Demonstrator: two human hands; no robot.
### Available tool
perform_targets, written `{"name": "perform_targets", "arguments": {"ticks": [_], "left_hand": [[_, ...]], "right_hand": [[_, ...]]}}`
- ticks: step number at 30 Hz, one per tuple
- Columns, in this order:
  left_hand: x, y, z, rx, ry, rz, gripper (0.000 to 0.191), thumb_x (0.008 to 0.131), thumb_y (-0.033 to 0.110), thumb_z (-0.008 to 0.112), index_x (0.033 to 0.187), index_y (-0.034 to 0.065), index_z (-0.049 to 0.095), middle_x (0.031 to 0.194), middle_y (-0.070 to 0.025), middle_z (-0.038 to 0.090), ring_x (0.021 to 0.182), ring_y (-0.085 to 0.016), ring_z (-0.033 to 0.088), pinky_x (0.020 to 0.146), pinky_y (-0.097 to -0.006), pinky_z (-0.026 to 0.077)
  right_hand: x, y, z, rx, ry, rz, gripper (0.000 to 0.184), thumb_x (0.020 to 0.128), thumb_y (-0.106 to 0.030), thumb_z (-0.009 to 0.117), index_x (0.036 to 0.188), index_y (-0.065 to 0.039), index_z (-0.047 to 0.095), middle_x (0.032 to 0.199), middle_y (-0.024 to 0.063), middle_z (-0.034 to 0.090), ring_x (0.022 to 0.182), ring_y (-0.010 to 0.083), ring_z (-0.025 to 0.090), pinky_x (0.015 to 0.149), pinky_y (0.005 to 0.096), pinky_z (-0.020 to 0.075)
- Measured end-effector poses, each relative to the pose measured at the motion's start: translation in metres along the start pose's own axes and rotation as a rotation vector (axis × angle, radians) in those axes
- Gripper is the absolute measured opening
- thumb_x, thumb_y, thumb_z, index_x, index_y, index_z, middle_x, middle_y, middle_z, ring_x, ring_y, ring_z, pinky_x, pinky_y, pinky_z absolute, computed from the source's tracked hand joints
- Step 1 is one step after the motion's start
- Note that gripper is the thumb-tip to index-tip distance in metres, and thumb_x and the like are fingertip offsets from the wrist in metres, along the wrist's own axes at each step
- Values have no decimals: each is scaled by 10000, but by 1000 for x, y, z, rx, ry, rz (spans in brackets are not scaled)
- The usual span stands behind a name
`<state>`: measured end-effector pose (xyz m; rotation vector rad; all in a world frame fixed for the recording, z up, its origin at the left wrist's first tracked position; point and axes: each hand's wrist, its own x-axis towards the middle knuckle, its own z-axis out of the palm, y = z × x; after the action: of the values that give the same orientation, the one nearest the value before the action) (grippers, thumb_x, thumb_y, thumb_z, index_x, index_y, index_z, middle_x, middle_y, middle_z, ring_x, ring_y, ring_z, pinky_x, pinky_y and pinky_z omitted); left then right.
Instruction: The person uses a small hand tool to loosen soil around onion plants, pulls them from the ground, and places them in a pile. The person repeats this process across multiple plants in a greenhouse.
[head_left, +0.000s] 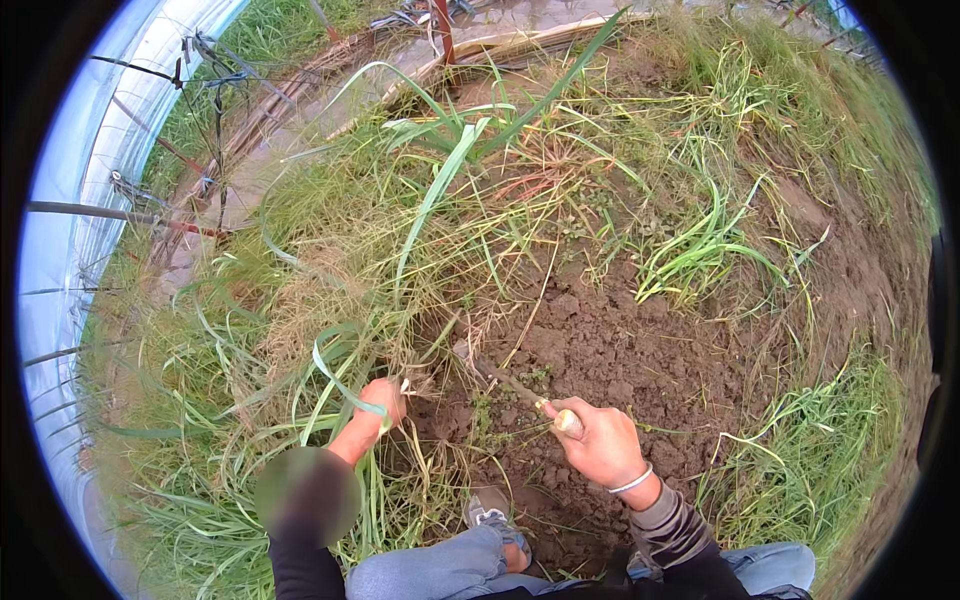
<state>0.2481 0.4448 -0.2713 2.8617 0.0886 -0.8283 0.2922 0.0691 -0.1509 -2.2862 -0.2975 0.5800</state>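
My right hand (600, 442) is closed around the handle (568, 424) of a hand tool, with a white band at the wrist. The tool's dark shaft (514, 386) slants up and left to a head (466, 352) partly hidden among stems at the edge of the bare soil. To the left, my left hand (382, 405) grips a bunch of grass (416, 379); pale roots or stem bases show by the fingers, and a long green blade lies across the wrist. Loosened brown soil (615, 360) lies beyond my right hand.
Tall grass and weeds (322, 262) spread ahead and left. A broad-leaved clump (469, 142) stands farther off. Pulled green plants (701, 251) lie on soil at right, with a grass heap (817, 442) below. Plastic sheeting (97, 165) and metal rods (112, 213) edge the left. My shoe (487, 506) is below.
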Motion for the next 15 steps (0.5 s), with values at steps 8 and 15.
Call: {"name": "perform_targets", "arguments": {"ticks": [8, 15], "left_hand": [[52, 18, 15, 412, 202, 127, 74, 732, 156, 686, 777, 103, 664, 758, -88, 671, 745, -272, 681, 633, -413, 511], [137, 6, 10, 592, 393, 547, 129, 824, 116, 598, 882, 22, 666, 997, -162, 648, 1009, -346, 605, 878, -423, 478]], "right_hand": [[126, -32, 107, -79, -33, -105, 187, 917, -235, 569, 941, -51, 593, 787, 186, 691, 764, 365, 690, 670, 472, 538], [116, -21, 122, -111, 32, -97, 176, 840, -166, 619, 998, -94, 591, 720, 183, 661, 678, 383, 669, 602, 496, 527]]}}
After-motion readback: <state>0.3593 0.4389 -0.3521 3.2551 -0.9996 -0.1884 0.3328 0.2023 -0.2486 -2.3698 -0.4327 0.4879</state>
